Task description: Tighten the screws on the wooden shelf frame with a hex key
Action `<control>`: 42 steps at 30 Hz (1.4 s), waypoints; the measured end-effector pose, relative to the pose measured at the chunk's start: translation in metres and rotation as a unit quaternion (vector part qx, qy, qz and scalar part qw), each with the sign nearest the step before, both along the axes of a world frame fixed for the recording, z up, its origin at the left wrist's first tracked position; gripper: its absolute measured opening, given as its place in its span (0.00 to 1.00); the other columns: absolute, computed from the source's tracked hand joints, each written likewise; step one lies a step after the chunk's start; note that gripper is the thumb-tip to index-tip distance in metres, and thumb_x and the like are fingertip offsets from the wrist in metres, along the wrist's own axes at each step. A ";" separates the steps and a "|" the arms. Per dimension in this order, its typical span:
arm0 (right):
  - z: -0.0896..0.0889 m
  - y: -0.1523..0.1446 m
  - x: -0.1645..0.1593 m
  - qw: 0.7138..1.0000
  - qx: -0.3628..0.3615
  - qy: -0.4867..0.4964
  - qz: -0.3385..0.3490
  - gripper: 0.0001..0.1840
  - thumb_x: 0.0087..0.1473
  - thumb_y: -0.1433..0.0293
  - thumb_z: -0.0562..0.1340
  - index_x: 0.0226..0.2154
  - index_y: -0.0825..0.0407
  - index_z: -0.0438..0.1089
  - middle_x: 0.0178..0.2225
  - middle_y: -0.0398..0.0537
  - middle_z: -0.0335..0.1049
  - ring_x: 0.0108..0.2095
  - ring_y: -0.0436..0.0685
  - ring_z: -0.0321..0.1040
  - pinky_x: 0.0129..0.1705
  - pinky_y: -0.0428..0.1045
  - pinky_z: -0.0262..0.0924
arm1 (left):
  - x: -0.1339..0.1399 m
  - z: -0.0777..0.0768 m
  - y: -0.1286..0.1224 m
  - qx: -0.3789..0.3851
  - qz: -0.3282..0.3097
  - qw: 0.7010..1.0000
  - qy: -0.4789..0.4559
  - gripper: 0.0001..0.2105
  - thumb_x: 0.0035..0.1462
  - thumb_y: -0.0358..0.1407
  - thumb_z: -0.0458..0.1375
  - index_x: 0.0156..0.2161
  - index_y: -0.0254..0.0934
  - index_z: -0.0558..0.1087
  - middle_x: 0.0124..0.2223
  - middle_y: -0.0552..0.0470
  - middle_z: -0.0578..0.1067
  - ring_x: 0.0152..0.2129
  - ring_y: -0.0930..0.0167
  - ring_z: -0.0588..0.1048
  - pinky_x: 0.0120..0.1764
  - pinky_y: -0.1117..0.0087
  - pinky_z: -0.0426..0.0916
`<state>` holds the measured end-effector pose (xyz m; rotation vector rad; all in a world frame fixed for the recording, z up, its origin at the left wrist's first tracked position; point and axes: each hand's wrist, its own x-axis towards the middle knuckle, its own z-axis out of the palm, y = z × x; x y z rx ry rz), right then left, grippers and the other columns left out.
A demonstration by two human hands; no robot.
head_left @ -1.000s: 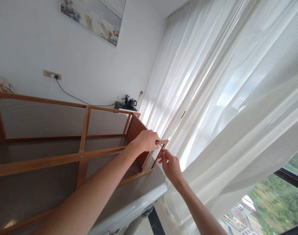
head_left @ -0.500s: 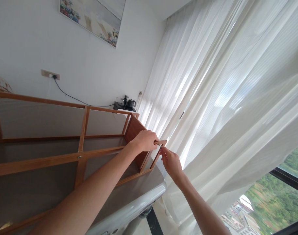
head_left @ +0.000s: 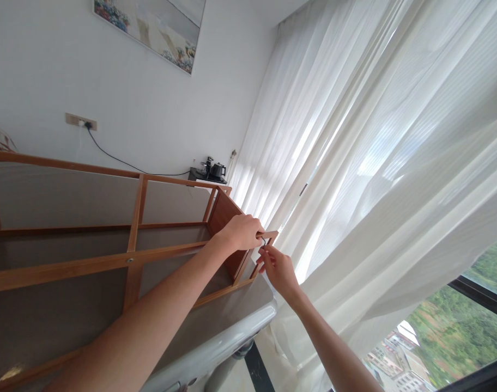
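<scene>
A wooden frame [head_left: 80, 269] rests on the table [head_left: 248, 305], one end near the table's rounded right corner. The left hand [head_left: 242, 231] grips the frame's end rail [head_left: 270, 235]; the right hand [head_left: 278, 269], fingers pinched, holds a thin metal tool [head_left: 265, 242] against it.

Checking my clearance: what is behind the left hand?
The brown panel shows above and below the left hand, with white curtain beyond; whatever the hand itself covers, palm side included, cannot be seen.
</scene>
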<state>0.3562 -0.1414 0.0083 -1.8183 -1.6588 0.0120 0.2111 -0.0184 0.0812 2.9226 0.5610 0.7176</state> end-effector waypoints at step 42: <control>0.013 -0.004 0.023 0.964 0.025 -0.250 -0.081 0.18 0.62 0.79 0.47 0.42 0.49 0.70 0.27 0.48 0.70 0.25 0.54 0.64 0.31 0.50 0.46 | -0.001 0.004 -0.003 -0.003 -0.003 1.000 0.013 0.09 0.52 0.34 0.54 0.25 0.41 0.75 0.26 0.50 0.75 0.25 0.66 0.72 0.27 0.68 0.56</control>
